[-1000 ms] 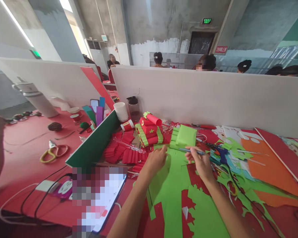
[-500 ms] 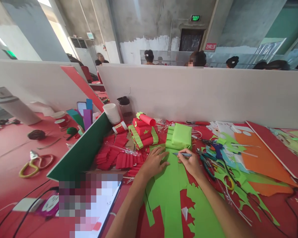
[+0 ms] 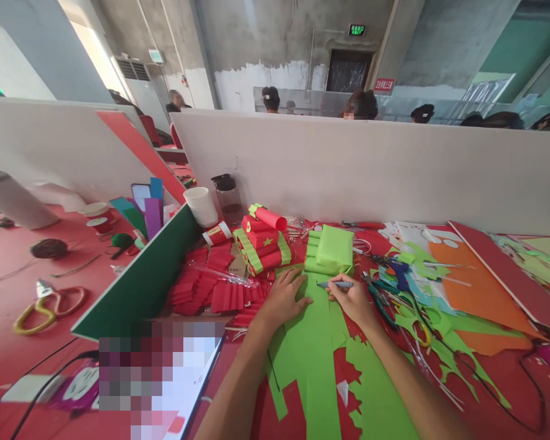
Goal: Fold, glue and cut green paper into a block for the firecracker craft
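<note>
Pen (image 3: 344,284) in R hand (image 3: 355,304) nr green paper (image 3: 319,354) edge, room nearside

The paper sheet (image 3: 321,379) lies toward the front edge of the table (image 3: 9,263) — pliers (image 3: 374,285) to its right, a bottle (image 3: 229,200) near the back edge.

Through the head camera I see a shared craft workshop: beyond the white partition (image 3: 348,174), people's heads (image 3: 270,98), a rough concrete wall (image 3: 266,30), an exit sign (image 3: 357,30); on its near side, a red desk (image 3: 4,305) bearing cut green paper (image 3: 321,366), pliers (image 3: 376,299), scissors (image 3: 44,291).
</note>
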Motion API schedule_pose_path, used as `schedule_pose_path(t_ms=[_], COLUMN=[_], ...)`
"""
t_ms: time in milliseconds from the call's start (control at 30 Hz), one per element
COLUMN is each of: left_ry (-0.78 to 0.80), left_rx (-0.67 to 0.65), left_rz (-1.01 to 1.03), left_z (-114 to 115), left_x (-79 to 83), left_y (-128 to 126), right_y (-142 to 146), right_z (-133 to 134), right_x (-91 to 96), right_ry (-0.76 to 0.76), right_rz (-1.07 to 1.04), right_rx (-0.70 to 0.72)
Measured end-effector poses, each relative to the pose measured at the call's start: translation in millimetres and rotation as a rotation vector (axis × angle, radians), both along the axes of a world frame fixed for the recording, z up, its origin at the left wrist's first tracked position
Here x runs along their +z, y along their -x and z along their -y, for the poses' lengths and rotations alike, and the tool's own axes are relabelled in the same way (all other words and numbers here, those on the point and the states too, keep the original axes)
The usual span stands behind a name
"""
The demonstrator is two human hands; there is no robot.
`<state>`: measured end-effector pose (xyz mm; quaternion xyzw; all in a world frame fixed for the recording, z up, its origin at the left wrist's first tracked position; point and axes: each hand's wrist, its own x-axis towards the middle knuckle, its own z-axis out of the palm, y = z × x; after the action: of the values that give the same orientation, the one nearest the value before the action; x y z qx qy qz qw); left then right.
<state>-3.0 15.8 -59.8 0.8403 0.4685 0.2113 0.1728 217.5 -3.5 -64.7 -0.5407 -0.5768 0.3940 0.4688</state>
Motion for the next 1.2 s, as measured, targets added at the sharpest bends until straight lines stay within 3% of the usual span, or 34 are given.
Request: schedule_pose_path(t_ms=[1200], left_ry=[-0.056], left_rx=[0.001], left_rz=[0.032], left_z=[-3.5], left_x=[-6.9], left_y=[-0.2], right_y=[-2.5], right_z=[0.5], right_x=[1.1], right_ry=[0.024], right_rz=[-0.003], right_rx=[0.017])
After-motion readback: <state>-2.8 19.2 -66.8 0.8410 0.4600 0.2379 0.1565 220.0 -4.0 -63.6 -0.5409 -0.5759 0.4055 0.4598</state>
